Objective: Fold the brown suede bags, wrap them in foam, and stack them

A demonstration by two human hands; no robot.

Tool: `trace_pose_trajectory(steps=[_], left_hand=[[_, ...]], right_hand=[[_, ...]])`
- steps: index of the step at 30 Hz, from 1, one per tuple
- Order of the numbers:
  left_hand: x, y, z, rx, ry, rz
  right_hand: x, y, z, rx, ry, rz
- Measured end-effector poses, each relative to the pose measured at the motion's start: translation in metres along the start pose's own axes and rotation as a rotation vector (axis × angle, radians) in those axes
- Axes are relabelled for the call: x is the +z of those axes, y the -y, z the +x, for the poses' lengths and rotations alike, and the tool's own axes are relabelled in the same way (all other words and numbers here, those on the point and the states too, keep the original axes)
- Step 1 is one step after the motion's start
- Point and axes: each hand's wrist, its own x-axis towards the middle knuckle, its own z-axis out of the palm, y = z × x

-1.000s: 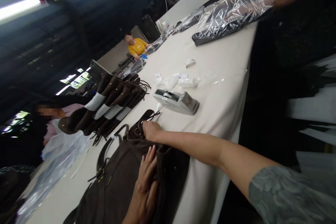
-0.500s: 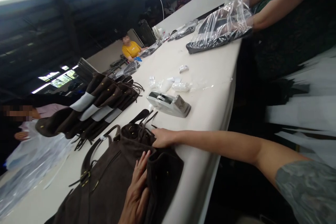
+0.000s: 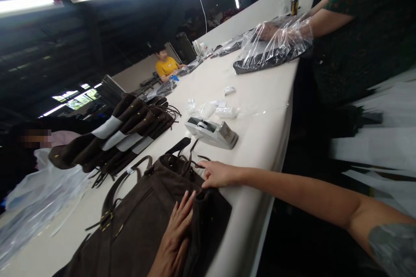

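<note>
the left hand lies flat, fingers together and stretched out, pressing on the dark brown suede bag that rests on the long white table. the right hand rests at the bag's top edge, its fingers loosely curled and holding nothing, fingertips touching the thin brown drawstring cords. just beyond those fingertips sits a white and grey tape dispenser. further off from the left fingers lies a stack of folded brown bags with white bands. far beyond, a co-worker's hand handles a clear plastic sleeve.
</note>
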Motion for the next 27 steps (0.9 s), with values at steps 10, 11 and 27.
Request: trace_pose_trajectory(steps=[10,11,27], left_hand=[[0.018,0.017,-0.001,0.155,-0.020,0.108],[0.017,0.018,0.000,0.159,-0.010,0.109],[-0.015,-0.012,-0.011,0.194,0.085,-0.161]], right_hand=[[0.023,0.053,-0.001,-0.234,-0.571,-0.784],[0.027,0.060,0.008,-0.223,-0.536,-0.811],[0.036,0.026,0.046,-0.190,-0.318,-1.136]])
